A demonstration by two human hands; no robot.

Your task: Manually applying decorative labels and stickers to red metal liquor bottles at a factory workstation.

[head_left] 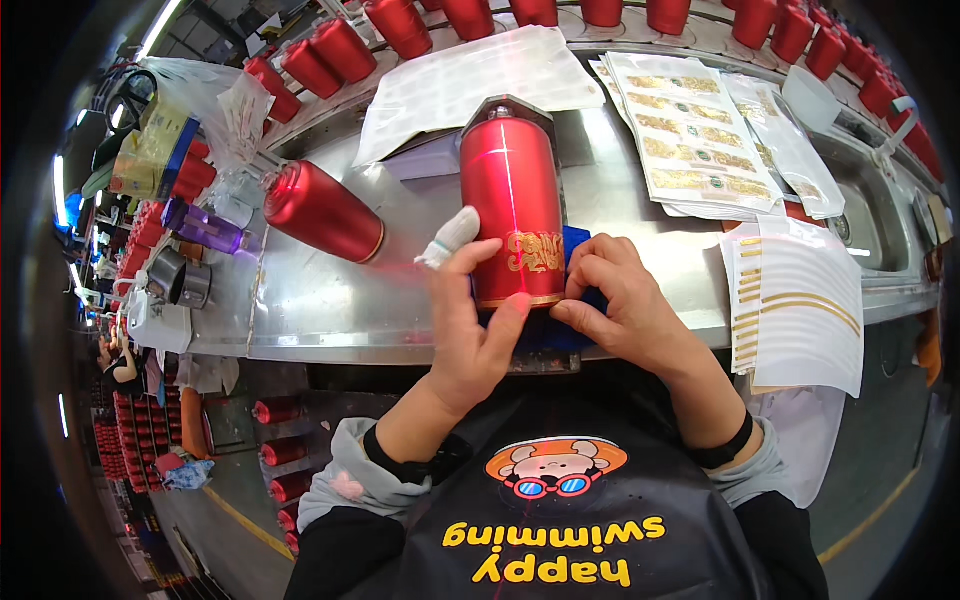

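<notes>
Right now your left hand (470, 320) and right hand (620, 300) clasp the lower end of 1 red bottle (512, 200), which lies on the metal workbench (330, 295) over a blue pad (575, 245). Your thumbs press near its gold decal (535, 250). A second red bottle (320, 210) lies just left, apart.

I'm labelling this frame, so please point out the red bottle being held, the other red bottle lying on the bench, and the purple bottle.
Held red bottle (510, 190), head view, mid body.
Lying red bottle (322, 211), head view, its side.
Purple bottle (207, 229), head view, middle.
</notes>
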